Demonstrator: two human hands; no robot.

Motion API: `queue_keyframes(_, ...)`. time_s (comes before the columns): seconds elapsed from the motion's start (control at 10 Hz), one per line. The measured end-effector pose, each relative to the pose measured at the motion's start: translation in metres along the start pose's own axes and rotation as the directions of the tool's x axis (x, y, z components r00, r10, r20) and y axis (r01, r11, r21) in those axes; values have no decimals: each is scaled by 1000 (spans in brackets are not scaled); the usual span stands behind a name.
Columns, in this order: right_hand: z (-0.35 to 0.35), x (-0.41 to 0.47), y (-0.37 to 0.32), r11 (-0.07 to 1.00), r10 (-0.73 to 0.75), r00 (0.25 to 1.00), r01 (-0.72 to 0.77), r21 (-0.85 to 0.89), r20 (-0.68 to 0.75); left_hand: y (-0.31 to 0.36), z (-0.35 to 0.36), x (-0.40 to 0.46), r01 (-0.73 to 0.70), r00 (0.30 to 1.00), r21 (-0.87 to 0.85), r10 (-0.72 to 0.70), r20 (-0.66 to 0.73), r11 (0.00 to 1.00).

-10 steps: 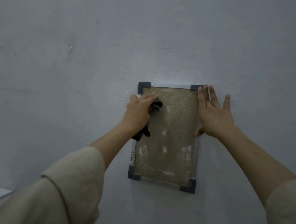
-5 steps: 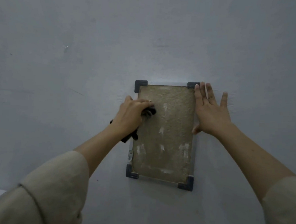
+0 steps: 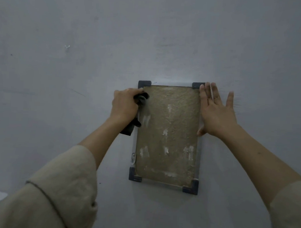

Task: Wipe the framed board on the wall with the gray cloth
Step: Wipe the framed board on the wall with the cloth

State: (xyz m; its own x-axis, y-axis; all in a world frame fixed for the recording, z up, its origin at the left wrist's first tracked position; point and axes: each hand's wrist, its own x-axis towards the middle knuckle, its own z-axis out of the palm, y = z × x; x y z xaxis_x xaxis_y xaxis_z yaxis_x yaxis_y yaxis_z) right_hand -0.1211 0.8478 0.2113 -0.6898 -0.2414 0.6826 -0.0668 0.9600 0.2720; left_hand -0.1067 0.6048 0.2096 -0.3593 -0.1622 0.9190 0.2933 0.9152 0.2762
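Rough tan fibrous framed board [image 3: 169, 132], dark plastic-looking corners, soft gray cloth [image 3: 141, 99], matt wall [image 3: 80, 39]

Both arms are reaching forward and up, forearms bare, loose pale sleeves bunching near the elbows. The left hand [image 3: 124, 105] is curling into a fist, knuckles facing the camera, fingers gripping a dark cloth [image 3: 141, 99] that is poking out past the fingertips and hanging below the wrist. The left wrist is bending slightly, with the forearm angling up from the lower left. The right hand [image 3: 216, 111] is lying flat, palm forward, fingers straight and pointing up, the little finger spreading apart from the others, the thumb tucking low on the inner side. The right forearm is rising from the lower right.
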Motion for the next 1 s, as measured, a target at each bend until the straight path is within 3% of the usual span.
queue_keyframes(0.2, -1, -1, 0, 1000, -3, 1000, 3, 3, 6, 27, 16, -18, -92, 995, -32, 93, 30, 995)
queue_keyframes(0.3, -1, -2, 0, 1000, -3, 1000, 3, 2, 11, 26, 3, -2, 94, 991, -73, -100, -93, 993)
queue_keyframes(0.4, -1, -1, -1, 1000, -6, 1000, 6, 3, 13, 43, 9, 0, 194, 976, -96, -203, -85, 976)
queue_keyframes(0.6, 1, -1, -2, 1000, -1, 1000, 1, 15, 10, 96, 31, -6, 57, 998, 11, -57, -3, 998)
queue_keyframes(0.7, -1, -1, -3, 1000, -1, 1000, 0, 28, 11, 92, 24, -3, 3, 998, -16, -2, 58, 1000)
queue_keyframes(0.8, -2, 0, 0, 1000, 1, 1000, -1, 20, 18, 75, 20, -1, 29, 1000, -79, -28, 12, 996)
queue_keyframes(0.9, -1, 0, -1, 1000, -2, 1000, 2, 27, 24, 63, 22, 2, 146, 987, -124, -153, -44, 981)
queue_keyframes(1.0, -1, -1, -2, 999, -5, 1000, 4, 44, 24, 82, 27, -6, 108, 993, -212, -115, -21, 971)
